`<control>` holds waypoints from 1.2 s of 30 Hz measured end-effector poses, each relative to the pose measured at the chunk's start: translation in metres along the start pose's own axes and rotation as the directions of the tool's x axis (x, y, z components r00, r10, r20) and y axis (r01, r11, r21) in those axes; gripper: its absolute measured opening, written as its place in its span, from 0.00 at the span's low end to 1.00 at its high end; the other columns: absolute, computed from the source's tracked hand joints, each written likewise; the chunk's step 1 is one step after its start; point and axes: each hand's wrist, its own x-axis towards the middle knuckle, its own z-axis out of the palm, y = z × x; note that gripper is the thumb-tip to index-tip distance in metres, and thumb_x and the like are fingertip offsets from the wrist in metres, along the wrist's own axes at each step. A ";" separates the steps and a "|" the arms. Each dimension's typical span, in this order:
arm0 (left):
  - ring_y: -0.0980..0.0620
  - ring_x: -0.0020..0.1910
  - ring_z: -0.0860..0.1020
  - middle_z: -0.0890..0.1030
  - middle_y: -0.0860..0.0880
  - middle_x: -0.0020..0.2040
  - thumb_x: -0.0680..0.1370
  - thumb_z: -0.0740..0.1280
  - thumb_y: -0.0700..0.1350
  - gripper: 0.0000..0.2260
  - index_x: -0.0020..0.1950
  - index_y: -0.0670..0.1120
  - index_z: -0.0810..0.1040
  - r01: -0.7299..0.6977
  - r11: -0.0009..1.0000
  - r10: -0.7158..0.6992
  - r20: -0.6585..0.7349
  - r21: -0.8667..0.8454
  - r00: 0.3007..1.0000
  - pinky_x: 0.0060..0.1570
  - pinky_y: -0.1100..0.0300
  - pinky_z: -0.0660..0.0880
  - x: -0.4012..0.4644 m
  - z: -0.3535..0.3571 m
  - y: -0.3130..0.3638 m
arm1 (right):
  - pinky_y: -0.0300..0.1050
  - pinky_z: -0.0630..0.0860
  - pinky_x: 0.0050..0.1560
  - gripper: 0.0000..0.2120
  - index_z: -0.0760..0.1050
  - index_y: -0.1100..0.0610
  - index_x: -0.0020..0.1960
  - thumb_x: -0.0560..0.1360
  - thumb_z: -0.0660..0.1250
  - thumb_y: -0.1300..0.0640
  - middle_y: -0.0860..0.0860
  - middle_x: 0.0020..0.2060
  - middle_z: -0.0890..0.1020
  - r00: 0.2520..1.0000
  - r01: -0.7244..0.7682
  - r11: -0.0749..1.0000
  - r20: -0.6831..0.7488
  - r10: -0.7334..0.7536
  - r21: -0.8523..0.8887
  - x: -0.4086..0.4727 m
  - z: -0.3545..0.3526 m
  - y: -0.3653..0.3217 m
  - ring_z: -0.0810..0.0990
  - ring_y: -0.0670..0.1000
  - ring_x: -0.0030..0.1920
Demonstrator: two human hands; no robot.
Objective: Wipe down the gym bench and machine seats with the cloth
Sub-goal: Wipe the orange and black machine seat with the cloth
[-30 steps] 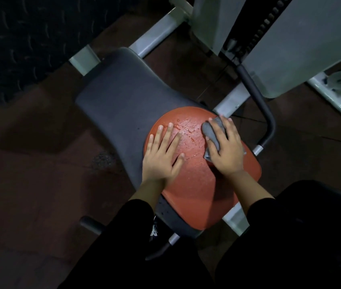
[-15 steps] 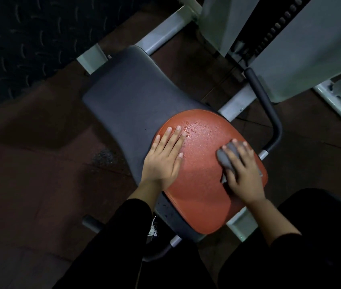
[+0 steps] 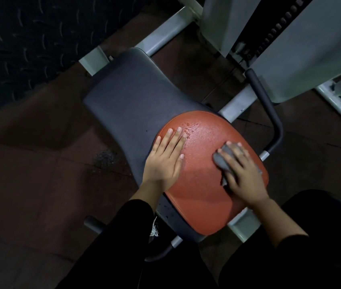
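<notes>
Head view, looking down. An orange seat pad (image 3: 203,184) sits over the near end of a dark grey pad (image 3: 136,97) on a machine with a pale metal frame (image 3: 236,105).

Left hand (image 3: 163,161): lies flat, palm down, on the left edge of the orange seat pad, where it meets the grey pad. Fingers straight and close together, pointing away from the person; it holds nothing.

Right hand (image 3: 241,174): pressed down on a grey cloth (image 3: 220,159) at the right side of the orange seat pad. Fingers curl over the bunched cloth, which shows beyond the fingertips and along the thumb side; a small corner also shows at the outer edge of the hand. The hand is slightly blurred.

Cloth location: on the orange seat pad, right half, under the right hand, well apart from the left hand.

Water droplets (image 3: 189,130) glisten on the far part of the orange pad, just beyond the left fingertips.

A black curved handle (image 3: 269,113) runs beside the seat on the right. Both forearms emerge from black sleeves (image 3: 123,232). The floor (image 3: 40,184) is dark reddish-brown, with a black patterned mat (image 3: 29,38) at the upper left.
</notes>
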 end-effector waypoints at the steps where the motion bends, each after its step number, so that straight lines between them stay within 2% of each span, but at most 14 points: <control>1: 0.49 0.78 0.55 0.59 0.49 0.78 0.83 0.52 0.47 0.23 0.77 0.45 0.61 0.000 1.000 0.000 0.002 0.001 1.000 0.76 0.48 0.53 0.000 0.000 0.000 | 0.65 0.61 0.70 0.25 0.65 0.54 0.72 0.76 0.57 0.56 0.57 0.73 0.64 0.998 -0.061 0.998 -0.029 0.062 0.009 0.012 -0.005 0.005 0.60 0.63 0.73; 3: 0.49 0.78 0.55 0.59 0.49 0.78 0.82 0.53 0.47 0.23 0.77 0.45 0.61 0.001 1.000 -0.001 0.003 0.001 1.000 0.76 0.48 0.53 0.000 0.000 0.001 | 0.61 0.59 0.72 0.24 0.66 0.55 0.72 0.76 0.56 0.56 0.57 0.73 0.64 0.974 -0.198 0.979 -0.105 0.203 0.058 0.045 -0.008 -0.001 0.61 0.63 0.72; 5: 0.49 0.78 0.55 0.60 0.48 0.78 0.82 0.53 0.47 0.22 0.77 0.45 0.62 0.002 1.000 -0.002 -0.001 0.000 1.000 0.76 0.48 0.53 0.000 0.001 0.001 | 0.58 0.58 0.73 0.25 0.66 0.55 0.72 0.75 0.55 0.55 0.57 0.73 0.64 0.952 -0.253 0.964 -0.154 0.263 0.078 0.073 -0.001 -0.020 0.61 0.63 0.72; 7: 0.49 0.77 0.56 0.60 0.48 0.78 0.82 0.53 0.47 0.22 0.77 0.44 0.63 0.001 1.000 -0.001 -0.001 -0.005 1.000 0.76 0.48 0.53 0.000 0.001 0.000 | 0.58 0.56 0.74 0.25 0.65 0.54 0.73 0.76 0.56 0.55 0.55 0.73 0.63 0.967 -0.205 0.978 -0.145 0.209 0.040 0.078 0.009 -0.043 0.57 0.62 0.74; 10: 0.48 0.77 0.57 0.61 0.48 0.77 0.82 0.54 0.47 0.22 0.76 0.44 0.64 -0.002 1.000 0.002 -0.006 -0.013 1.000 0.75 0.48 0.54 0.000 0.001 0.000 | 0.58 0.52 0.75 0.24 0.64 0.55 0.74 0.77 0.59 0.58 0.55 0.74 0.63 0.998 0.026 1.000 -0.061 -0.026 0.000 0.044 0.018 -0.052 0.49 0.56 0.77; 13: 0.49 0.78 0.55 0.60 0.49 0.78 0.82 0.53 0.47 0.22 0.77 0.45 0.62 0.010 1.000 -0.010 -0.003 -0.029 1.000 0.76 0.48 0.53 0.000 0.000 0.000 | 0.65 0.55 0.72 0.24 0.63 0.53 0.74 0.78 0.58 0.54 0.53 0.74 0.62 0.985 0.166 0.986 0.046 -0.166 0.002 -0.001 0.013 -0.020 0.54 0.61 0.76; 16: 0.51 0.78 0.53 0.58 0.50 0.78 0.83 0.52 0.48 0.22 0.78 0.46 0.61 0.034 0.999 -0.033 0.020 -0.036 0.999 0.76 0.49 0.51 0.000 -0.001 0.001 | 0.68 0.60 0.68 0.23 0.63 0.51 0.73 0.77 0.58 0.54 0.56 0.73 0.65 0.997 0.077 0.997 0.027 -0.077 -0.005 -0.003 -0.001 0.011 0.59 0.63 0.74; 19: 0.52 0.78 0.51 0.56 0.51 0.78 0.83 0.52 0.48 0.23 0.78 0.47 0.58 0.080 0.995 -0.078 0.031 -0.060 0.996 0.76 0.49 0.50 -0.004 -0.004 0.004 | 0.64 0.60 0.70 0.24 0.65 0.53 0.72 0.76 0.58 0.56 0.58 0.71 0.66 0.997 -0.046 0.999 -0.066 0.046 0.005 0.032 -0.007 0.004 0.61 0.62 0.72; 22: 0.53 0.79 0.47 0.52 0.50 0.80 0.83 0.53 0.52 0.25 0.79 0.48 0.54 0.212 0.969 -0.208 0.045 -0.129 0.977 0.77 0.50 0.50 -0.015 -0.005 0.005 | 0.60 0.59 0.72 0.23 0.67 0.57 0.71 0.77 0.58 0.56 0.58 0.70 0.67 0.983 -0.109 0.993 -0.146 0.114 0.042 0.081 -0.006 -0.017 0.64 0.60 0.71; 25: 0.54 0.78 0.43 0.45 0.52 0.80 0.83 0.52 0.58 0.27 0.79 0.53 0.49 0.359 0.908 -0.345 0.102 -0.214 0.933 0.75 0.49 0.56 -0.029 -0.005 0.001 | 0.58 0.60 0.72 0.22 0.68 0.55 0.71 0.77 0.59 0.55 0.57 0.70 0.68 0.992 -0.023 1.000 -0.122 0.024 0.006 0.119 0.001 -0.038 0.64 0.61 0.71; 27: 0.56 0.78 0.43 0.41 0.56 0.79 0.82 0.51 0.60 0.27 0.79 0.57 0.45 0.403 0.878 -0.376 0.147 -0.257 0.915 0.69 0.50 0.69 -0.033 -0.009 0.001 | 0.56 0.61 0.72 0.21 0.69 0.54 0.70 0.78 0.60 0.53 0.56 0.69 0.70 0.993 0.043 0.999 -0.113 -0.045 -0.021 0.131 0.005 -0.046 0.65 0.60 0.71; 29: 0.58 0.78 0.43 0.37 0.60 0.78 0.82 0.52 0.60 0.28 0.78 0.60 0.42 0.417 0.866 -0.380 0.178 -0.275 0.907 0.60 0.53 0.76 -0.034 -0.013 0.003 | 0.54 0.63 0.71 0.21 0.71 0.53 0.69 0.78 0.62 0.49 0.55 0.68 0.72 0.990 0.042 0.999 -0.136 -0.044 -0.013 0.132 0.007 -0.049 0.67 0.58 0.70; 32: 0.59 0.77 0.44 0.35 0.62 0.77 0.82 0.52 0.60 0.28 0.77 0.62 0.41 0.425 0.854 -0.382 0.193 -0.300 0.904 0.57 0.54 0.75 -0.033 -0.017 0.005 | 0.55 0.67 0.67 0.19 0.74 0.53 0.66 0.78 0.62 0.48 0.54 0.65 0.75 0.985 0.017 1.000 -0.170 -0.018 -0.004 0.135 0.008 -0.050 0.72 0.58 0.65; 36: 0.59 0.78 0.46 0.38 0.61 0.78 0.82 0.54 0.57 0.27 0.79 0.59 0.45 0.394 0.831 -0.362 0.157 -0.391 0.919 0.63 0.59 0.66 -0.037 -0.016 0.003 | 0.56 0.67 0.67 0.18 0.74 0.52 0.66 0.79 0.60 0.48 0.54 0.65 0.75 0.989 0.038 0.998 -0.143 -0.046 -0.059 0.143 0.017 -0.075 0.72 0.59 0.65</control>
